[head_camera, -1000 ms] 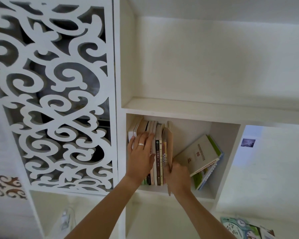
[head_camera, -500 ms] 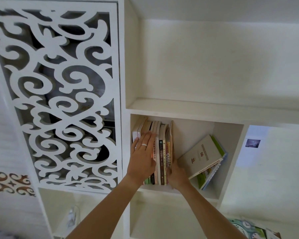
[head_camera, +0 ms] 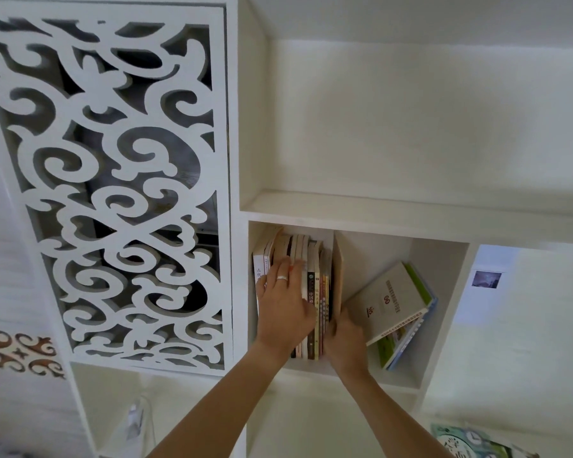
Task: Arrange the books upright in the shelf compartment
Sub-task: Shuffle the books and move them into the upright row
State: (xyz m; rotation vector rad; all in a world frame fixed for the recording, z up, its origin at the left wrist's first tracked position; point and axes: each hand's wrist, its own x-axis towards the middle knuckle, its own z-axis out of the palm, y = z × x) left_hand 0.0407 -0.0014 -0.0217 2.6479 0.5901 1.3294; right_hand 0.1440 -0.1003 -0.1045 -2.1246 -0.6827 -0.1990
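Your left hand [head_camera: 283,307] lies flat, fingers spread, against the spines of the upright books [head_camera: 311,292] packed at the left wall of the shelf compartment [head_camera: 440,312]; it presses them but closes on none. Your right hand [head_camera: 344,338] is at the bottom front edge of the tan book [head_camera: 337,276] that ends the row. It looks closed on that book's lower corner, though the fingers are hidden behind it, so you cannot be sure of the grip from here. The tan book stands nearly upright with a thin gap between it and the row at its top. To finish this step well, keep the left palm square on the spines so the row does not fan out toward you, and slide the tan book left along the compartment floor until it touches its neighbour from top to bottom. Push from low down and along the floor; a push near the top would likely tip it. Behind your right hand, the leaning books [head_camera: 394,309], a grey-covered one over green and blue ones, slant against the right wall with their feet near the middle of the floor. They probably come next, and they may slide flat if bumped, so draw your right hand straight out toward the front edge.
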